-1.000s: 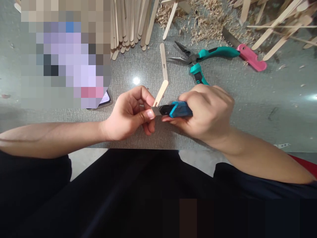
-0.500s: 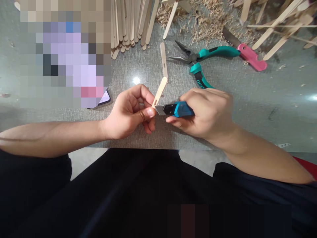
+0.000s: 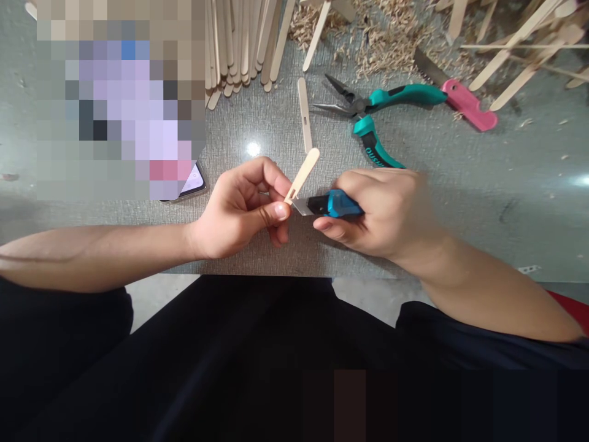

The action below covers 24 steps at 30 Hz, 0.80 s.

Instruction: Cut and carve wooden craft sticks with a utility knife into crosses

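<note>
Between the thumb and fingers of my left hand (image 3: 246,209) is a wooden craft stick (image 3: 305,170), pinched near its lower end. A small slot shows in the stick just above my thumb, and its rounded end points up and right. My right hand (image 3: 381,209) is closed around a blue and black utility knife (image 3: 338,204). The knife's blade points left, its tip at or very near the slotted part of the stick; I cannot tell whether it touches. Just beyond, a second craft stick (image 3: 304,110) with a slot lies on the table, its near end overlapped in view by the held one.
Teal long-nose pliers (image 3: 363,107) lie spread beyond my right hand, beside a pink folding saw (image 3: 469,104). Wood shavings (image 3: 386,43) and more sticks (image 3: 243,43) cover the back. A phone (image 3: 197,179), partly blurred out, is at the left.
The held stick's free end has tilted to the right and nearer me. My right hand with the utility knife has shifted slightly right. My left hand stays almost in place.
</note>
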### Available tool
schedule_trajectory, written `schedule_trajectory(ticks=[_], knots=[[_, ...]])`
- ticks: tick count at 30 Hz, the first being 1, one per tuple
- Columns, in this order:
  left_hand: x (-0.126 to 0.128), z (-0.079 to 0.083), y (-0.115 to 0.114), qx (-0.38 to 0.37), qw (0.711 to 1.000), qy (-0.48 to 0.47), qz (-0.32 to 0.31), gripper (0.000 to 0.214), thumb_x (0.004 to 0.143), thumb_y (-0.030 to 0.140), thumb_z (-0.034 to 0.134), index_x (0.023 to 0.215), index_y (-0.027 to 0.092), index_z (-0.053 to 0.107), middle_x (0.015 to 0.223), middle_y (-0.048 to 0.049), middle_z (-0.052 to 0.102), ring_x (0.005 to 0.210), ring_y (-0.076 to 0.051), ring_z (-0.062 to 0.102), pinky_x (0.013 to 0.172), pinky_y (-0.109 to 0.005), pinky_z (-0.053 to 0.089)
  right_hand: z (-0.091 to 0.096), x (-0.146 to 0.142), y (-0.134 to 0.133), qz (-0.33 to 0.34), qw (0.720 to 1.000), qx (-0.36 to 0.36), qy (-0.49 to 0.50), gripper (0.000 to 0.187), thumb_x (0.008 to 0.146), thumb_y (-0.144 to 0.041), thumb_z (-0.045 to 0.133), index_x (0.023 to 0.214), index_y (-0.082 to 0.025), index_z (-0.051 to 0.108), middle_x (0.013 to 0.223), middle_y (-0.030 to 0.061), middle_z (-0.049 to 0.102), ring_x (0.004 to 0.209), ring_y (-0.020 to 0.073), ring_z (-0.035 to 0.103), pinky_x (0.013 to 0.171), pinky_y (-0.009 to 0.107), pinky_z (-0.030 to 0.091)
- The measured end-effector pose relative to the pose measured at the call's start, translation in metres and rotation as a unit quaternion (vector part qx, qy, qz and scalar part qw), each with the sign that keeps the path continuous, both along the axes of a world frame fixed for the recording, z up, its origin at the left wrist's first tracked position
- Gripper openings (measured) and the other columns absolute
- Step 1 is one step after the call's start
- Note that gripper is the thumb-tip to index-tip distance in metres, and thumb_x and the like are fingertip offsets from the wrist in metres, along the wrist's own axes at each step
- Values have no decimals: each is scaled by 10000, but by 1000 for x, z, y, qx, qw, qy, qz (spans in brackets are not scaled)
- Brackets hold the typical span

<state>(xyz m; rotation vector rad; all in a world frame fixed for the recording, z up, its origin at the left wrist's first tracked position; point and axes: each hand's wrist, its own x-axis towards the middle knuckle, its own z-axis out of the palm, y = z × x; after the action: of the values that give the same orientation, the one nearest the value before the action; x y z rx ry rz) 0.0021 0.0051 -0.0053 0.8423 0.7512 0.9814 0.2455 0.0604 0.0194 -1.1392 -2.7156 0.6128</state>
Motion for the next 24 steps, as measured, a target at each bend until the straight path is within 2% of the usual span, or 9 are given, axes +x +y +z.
schedule_trajectory(ticks=[3, 5, 10, 15, 20, 24], knots=[[1, 0, -2, 10, 1000, 4, 6, 428, 926, 440, 914, 930, 200, 560, 736, 52, 693, 543, -118, 750, 480, -196, 630, 1, 2, 3, 5, 999, -53, 8, 811, 972, -1000, 161, 709, -265, 382, 601, 24, 484, 561, 174, 430, 581, 374, 280], [2, 0, -3, 14, 1000, 14, 12, 442, 911, 424, 928, 911, 204, 544, 749, 50, 694, 544, -119, 748, 475, -198, 631, 1, 2, 4, -3, 996, -88, 4, 828, 940, -1032, 159, 704, -267, 372, 583, 13, 451, 554, 172, 403, 575, 365, 274], [5, 2, -10, 9, 998, 53, 24, 448, 880, 296, 944, 890, 216, 504, 694, 73, 639, 507, -114, 725, 436, -178, 599, 1, -1, 3, -10, 991, -125, -48, 870, 888, -1061, 79, 705, -267, 384, 607, 45, 510, 595, 207, 484, 607, 381, 260], [6, 5, -15, -6, 998, 66, 24, 417, 904, 243, 904, 902, 223, 488, 654, 74, 651, 497, -119, 727, 445, -177, 605, 1, -4, -4, -7, 993, -89, -77, 906, 943, -999, 27, 760, -258, 516, 650, 79, 581, 621, 228, 538, 621, 397, 265], [5, 4, -11, -20, 999, 36, 9, 476, 910, 356, 930, 924, 235, 469, 613, 82, 673, 498, -132, 745, 464, -182, 626, -7, -5, -7, -8, 998, -7, -56, 928, 978, -977, 74, 828, -237, 614, 689, 90, 637, 642, 228, 568, 615, 386, 318], [4, 1, -8, -28, 1000, 7, -4, 496, 920, 442, 921, 937, 233, 472, 621, 67, 706, 507, -144, 758, 469, -195, 630, -10, -6, -7, -24, 997, 51, -53, 886, 1004, -954, 175, 880, -242, 687, 764, 130, 705, 728, 287, 646, 693, 430, 424]])
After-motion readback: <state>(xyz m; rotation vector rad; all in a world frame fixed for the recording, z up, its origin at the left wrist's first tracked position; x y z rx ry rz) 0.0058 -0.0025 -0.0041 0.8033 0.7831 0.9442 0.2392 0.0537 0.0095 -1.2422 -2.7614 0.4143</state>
